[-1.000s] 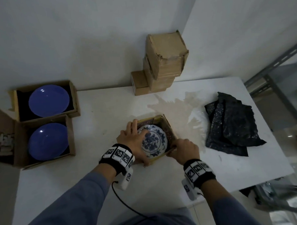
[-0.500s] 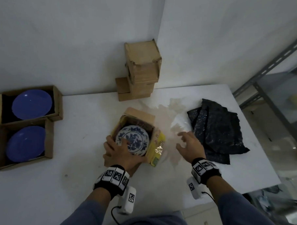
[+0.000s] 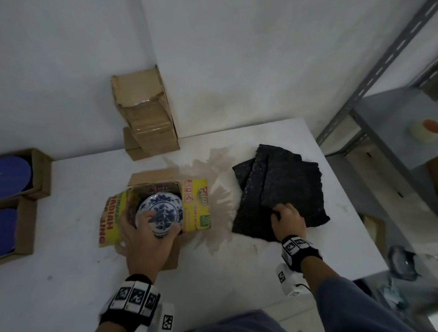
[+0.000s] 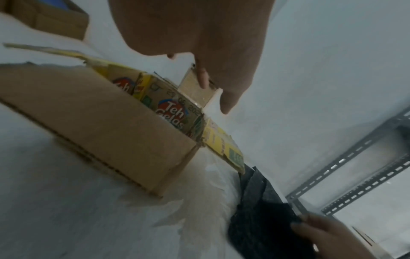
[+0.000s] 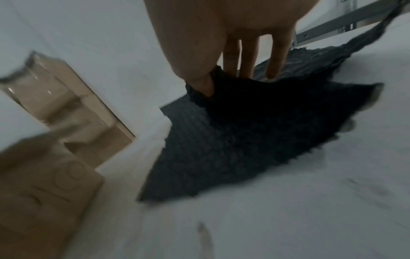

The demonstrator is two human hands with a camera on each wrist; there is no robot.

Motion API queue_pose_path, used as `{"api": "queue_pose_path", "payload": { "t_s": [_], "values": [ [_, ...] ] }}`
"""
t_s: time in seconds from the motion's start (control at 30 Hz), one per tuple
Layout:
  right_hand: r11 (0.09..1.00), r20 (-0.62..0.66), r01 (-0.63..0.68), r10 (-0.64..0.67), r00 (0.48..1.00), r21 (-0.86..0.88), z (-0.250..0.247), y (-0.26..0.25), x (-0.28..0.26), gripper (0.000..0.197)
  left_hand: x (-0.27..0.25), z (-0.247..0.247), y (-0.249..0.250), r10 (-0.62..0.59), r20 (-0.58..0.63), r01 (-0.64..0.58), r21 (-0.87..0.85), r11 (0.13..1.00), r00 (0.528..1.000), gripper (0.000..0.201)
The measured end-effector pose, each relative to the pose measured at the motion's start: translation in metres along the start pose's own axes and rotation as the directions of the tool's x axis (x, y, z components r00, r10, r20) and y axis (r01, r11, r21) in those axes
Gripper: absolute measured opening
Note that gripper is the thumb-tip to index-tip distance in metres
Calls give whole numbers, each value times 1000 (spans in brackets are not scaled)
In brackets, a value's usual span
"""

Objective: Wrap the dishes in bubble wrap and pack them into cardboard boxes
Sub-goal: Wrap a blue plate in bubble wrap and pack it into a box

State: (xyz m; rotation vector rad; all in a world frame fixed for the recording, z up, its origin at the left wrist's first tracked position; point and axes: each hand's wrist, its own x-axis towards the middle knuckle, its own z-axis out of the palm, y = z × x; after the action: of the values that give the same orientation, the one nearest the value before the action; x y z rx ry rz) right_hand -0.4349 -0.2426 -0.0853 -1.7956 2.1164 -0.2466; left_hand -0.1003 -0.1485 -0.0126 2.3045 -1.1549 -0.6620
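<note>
A blue-and-white patterned dish (image 3: 164, 208) sits tilted at the mouth of an open cardboard box with yellow printed flaps (image 3: 198, 204). My left hand (image 3: 157, 226) grips the dish's near rim, thumb on top and fingers beneath. To the right lies a pile of black bubble wrap sheets (image 3: 284, 183). My right hand (image 3: 281, 214) pinches the near corner of the top sheet. In the right wrist view the thumb (image 5: 199, 82) is tucked under the bubble wrap (image 5: 244, 133) edge, with the fingers on top. The left wrist view shows the box (image 4: 99, 112) but not the dish.
Two open boxes, each with a blue plate (image 3: 7, 172) (image 3: 1, 231), stand at the table's left edge. Stacked closed cardboard boxes (image 3: 145, 113) lean at the back wall. A grey metal shelf (image 3: 375, 88) with a tape roll (image 3: 427, 130) stands at right.
My right hand left the box and moved right onto the black sheets, taking hold of a corner. The box flaps have fallen open, and my left hand now grips the dish's near rim.
</note>
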Motion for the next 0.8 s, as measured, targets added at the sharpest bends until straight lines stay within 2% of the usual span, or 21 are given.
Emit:
{"api": "queue_pose_path", "payload": {
  "t_s": [0.03, 0.1, 0.17, 0.2, 0.27, 0.3, 0.37, 0.4, 0.43, 0.47, 0.57, 0.6, 0.67, 0.73, 0.77, 0.8],
  "values": [
    [996, -49, 14, -9, 999, 90, -4, -1, 2, 12, -1, 0, 5, 102, -49, -102, -2, 995, 994, 47],
    [969, -155, 85, -50, 987, 233, -18, -10, 6, 8, -2, 0, 24, 241, -64, -243, -32, 969, 968, 29],
    [921, -266, 234, -152, 952, 312, -37, -28, 7, 6, -4, 0, 49, 318, -39, -320, -158, 934, 947, 12],
    [885, -313, 331, -229, 922, 326, -46, -39, 5, 6, -5, 1, 62, 323, -12, -316, -236, 919, 946, 7],
    [792, -371, 527, -411, 833, 308, -60, -63, -4, 7, -6, 0, 95, 243, 174, -157, -397, 904, 954, 15],
    [742, -375, 604, -493, 785, 291, -62, -77, -12, 7, -3, 0, 109, 187, 322, -25, -448, 894, 928, 25],
    [643, -351, 723, -635, 688, 253, -63, -98, -29, 9, 8, 2, 135, 102, 579, 207, -442, 873, 809, 35],
    [601, -324, 762, -691, 647, 241, -61, -106, -36, 9, 14, 3, 144, 91, 642, 250, -420, 872, 762, 37],
    [565, -287, 790, -736, 613, 237, -59, -111, -41, 9, 21, 4, 150, 83, 666, 254, -392, 884, 741, 36],
    [536, -244, 809, -773, 585, 242, -56, -115, -44, 9, 28, 6, 153, 61, 651, 231, -354, 906, 756, 30],
    [477, -158, 828, -830, 535, 296, -54, -116, -45, 16, 38, 8, 146, 80, 504, 81, -290, 954, 860, 11],
    [478, -163, 818, -823, 544, 321, -57, -115, -42, 21, 37, 5, 145, 106, 468, 44, -298, 953, 877, 12],
    [513, -232, 763, -747, 622, 393, -63, -112, -30, 25, 34, -6, 142, 161, 425, 2, -357, 934, 891, 14],
    [607, -280, 639, -584, 762, 472, -64, -112, -12, 23, 32, -24, 136, 196, 408, -10, -416, 909, 892, 14],
    [672, -251, 527, -470, 846, 520, -64, -114, -3, 28, 32, -34, 134, 223, 391, -26, -450, 893, 893, 15],
    [724, -166, 377, -349, 922, 577, -65, -119, 4, 36, 33, -45, 130, 250, 362, -48, -485, 873, 898, 17]
  ]
}}
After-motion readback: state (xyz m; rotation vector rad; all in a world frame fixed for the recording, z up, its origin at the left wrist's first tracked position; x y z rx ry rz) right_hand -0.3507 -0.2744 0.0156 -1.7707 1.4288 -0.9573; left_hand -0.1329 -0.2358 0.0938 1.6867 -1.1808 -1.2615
